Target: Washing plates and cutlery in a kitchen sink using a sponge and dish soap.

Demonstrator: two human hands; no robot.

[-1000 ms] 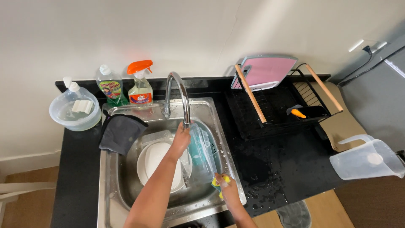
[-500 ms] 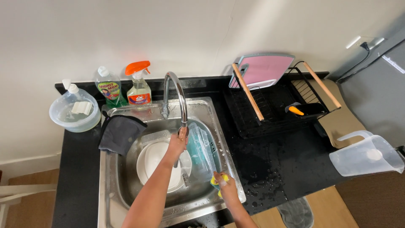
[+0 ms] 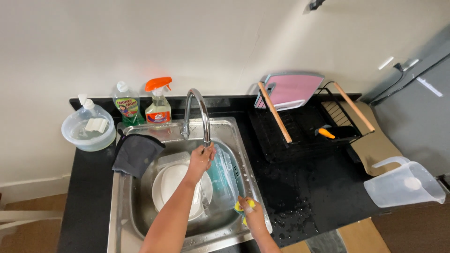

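Right hand (image 3: 251, 213) gripped a yellow sponge (image 3: 243, 205) at the sink (image 3: 123, 206) rim. Teal container (image 3: 224, 175) stood tilted beside white plates (image 3: 174, 183). Left hand (image 3: 201, 157), fingers curled, touched the tap (image 3: 199, 112) spout beyond.

I stand at a home kitchen counter: a steel sink (image 3: 124, 206) with a curved tap (image 3: 197, 110) holds plates (image 3: 176, 185), soap bottles (image 3: 127, 104) line the wall, and a black drying rack (image 3: 304, 133) sits on the dark worktop (image 3: 84, 187).
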